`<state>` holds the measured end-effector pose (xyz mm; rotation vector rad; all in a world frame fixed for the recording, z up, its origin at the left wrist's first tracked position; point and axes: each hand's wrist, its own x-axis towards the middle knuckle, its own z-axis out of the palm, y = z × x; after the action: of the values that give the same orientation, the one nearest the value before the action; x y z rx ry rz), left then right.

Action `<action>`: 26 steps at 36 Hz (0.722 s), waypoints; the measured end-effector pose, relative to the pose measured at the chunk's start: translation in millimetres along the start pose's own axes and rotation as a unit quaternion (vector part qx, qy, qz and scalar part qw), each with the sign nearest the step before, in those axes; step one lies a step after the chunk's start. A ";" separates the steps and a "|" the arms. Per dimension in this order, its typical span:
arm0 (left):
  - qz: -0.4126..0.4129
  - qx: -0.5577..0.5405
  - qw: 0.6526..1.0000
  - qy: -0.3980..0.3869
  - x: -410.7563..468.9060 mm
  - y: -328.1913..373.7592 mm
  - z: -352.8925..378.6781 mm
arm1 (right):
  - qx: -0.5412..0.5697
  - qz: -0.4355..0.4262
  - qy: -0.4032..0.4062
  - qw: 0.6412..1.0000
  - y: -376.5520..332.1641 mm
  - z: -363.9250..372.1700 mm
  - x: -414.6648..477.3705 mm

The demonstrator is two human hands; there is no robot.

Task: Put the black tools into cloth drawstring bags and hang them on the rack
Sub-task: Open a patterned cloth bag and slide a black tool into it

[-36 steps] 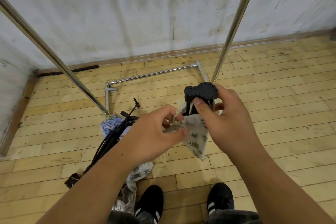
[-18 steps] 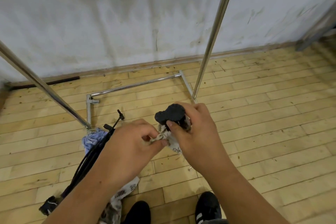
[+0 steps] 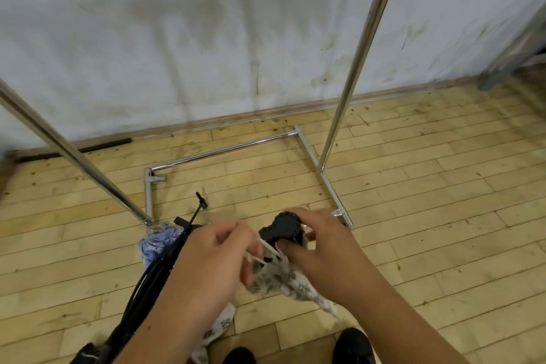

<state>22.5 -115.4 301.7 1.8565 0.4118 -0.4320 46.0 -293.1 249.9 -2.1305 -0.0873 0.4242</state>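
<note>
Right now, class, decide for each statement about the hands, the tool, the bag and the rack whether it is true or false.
1. The right hand grips the black tool. True.
2. The tool is fully inside the bag. False: its top sticks out.
3. The left hand pulls a drawstring. True.
4. The bag hangs on the rack. False: it is held in the hands.
5. The floor is wooden. True.

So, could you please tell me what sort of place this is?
Probably a bare indoor room, perhaps a storeroom or workspace: worn wooden plank floor, stained white wall with a skirting board, and a chrome garment rack standing on the floor.
</note>
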 end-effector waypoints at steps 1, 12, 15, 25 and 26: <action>-0.013 -0.011 1.000 0.013 2.6 -1.0 -6.2 | 0.022 0.005 -0.013 1.000 -2.2 -0.2 1.2; 0.039 -0.003 0.999 0.011 5.5 -10.5 -20.7 | -0.054 0.024 -0.067 0.996 -10.0 14.2 -2.2; 0.082 -0.006 0.996 -0.019 -0.5 -6.0 -18.5 | -0.064 0.006 -0.058 0.996 -15.0 15.1 -3.6; 0.134 -0.018 0.991 -0.004 -5.0 1.8 -14.3 | 0.086 0.004 -0.164 0.983 -35.2 6.5 -13.6; 0.137 -0.025 0.990 -0.002 -5.5 3.2 -15.0 | 0.107 -0.006 -0.164 0.981 -36.8 6.3 -14.7</action>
<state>20.6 -102.6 311.6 1.8311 0.1590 -0.2362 33.8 -270.6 280.7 -1.8335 -0.2311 0.7418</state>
